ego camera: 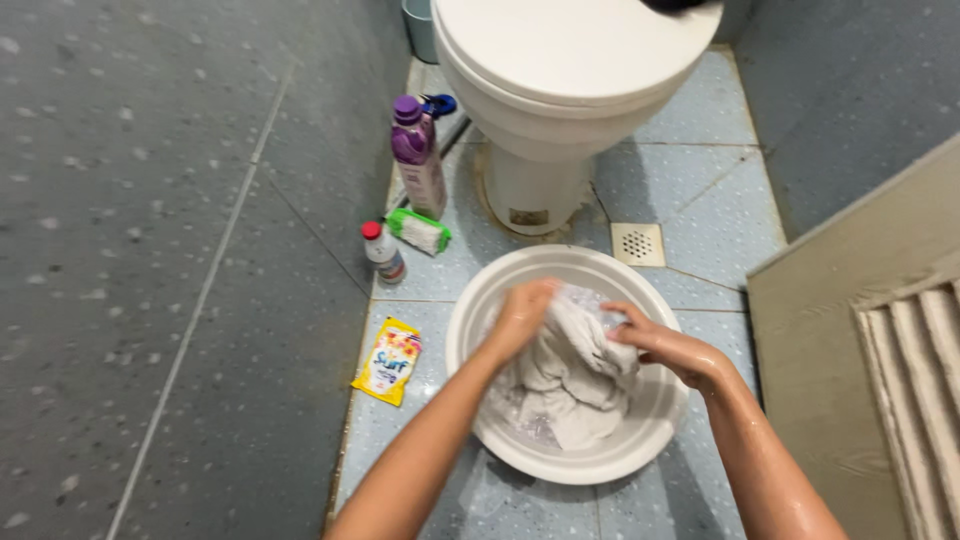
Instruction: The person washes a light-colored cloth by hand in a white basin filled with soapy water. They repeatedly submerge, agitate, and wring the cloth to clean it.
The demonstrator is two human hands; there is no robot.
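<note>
Basin (470,330), white and round, sits on the pale blue tiled floor (700,190) just in front of the white toilet (560,90), and it holds a wet, bunched-up white cloth (570,380) lying in shallow water. Both hands are down inside the basin on top of the cloth: the left hand (522,318) is curled closed over a fold at the cloth's upper left, and the right hand (650,345) pinches a raised part of the same cloth at its upper right, fingers closed on it. The two hands are close together, the cloth bunched between and below them. To the left of the basin a yellow sachet (388,360) lies flat on the floor; further back stand a small white bottle with a red cap (382,252), a green scrubbing brush (420,232) and a purple-capped bottle (420,160). A square floor drain (637,243) lies beside the toilet base.
</note>
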